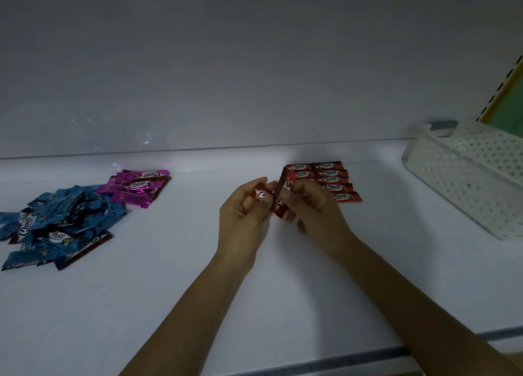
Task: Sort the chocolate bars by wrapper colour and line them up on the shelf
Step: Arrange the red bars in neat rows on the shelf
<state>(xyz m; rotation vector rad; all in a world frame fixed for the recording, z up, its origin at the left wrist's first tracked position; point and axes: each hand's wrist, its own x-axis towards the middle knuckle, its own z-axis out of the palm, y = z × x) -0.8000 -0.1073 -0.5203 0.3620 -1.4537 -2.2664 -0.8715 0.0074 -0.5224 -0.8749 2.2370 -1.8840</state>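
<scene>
- Head view, sole camera: looks down on a white shelf (198, 305) in dim light.
- Left grip (243, 217): pinches one red bar (261, 195) between thumb and fingertips, held clear of the shelf.
- Right grip (319, 211): curled round a small bunch of red bars (283, 205) stood on end. Can't read the count.
- Probably a feed arrangement: stock kept in the right, one peeled off by the left for laying down. Judgement only.
- Red rows (332, 179): just behind the right grip, near the shelf's back edge. Two columns, laid flat, logos up and the same way round, packed side to side. Near end partly hidden by fingers. Likely set flush so the labels read from the front.
- Pink pile (138, 186): left of centre, near the back. Grouped by colour but lying at mixed angles, not lined up.
- Blue pile (56, 225): far left, heaped and overlapping, right edge meeting the pink pile. Includes a few dark-brown faces; wrapper colour of those unclear.
- Perforated basket (467, 177): far right on the shelf, apart from the red rows. Contents not visible.
- Stage, as judged: red line-up in hand; pink and blue sorted only.
- Next placement: needs squaring against the open end of a column. Could nudge the neighbours, given the slick foil.
</scene>
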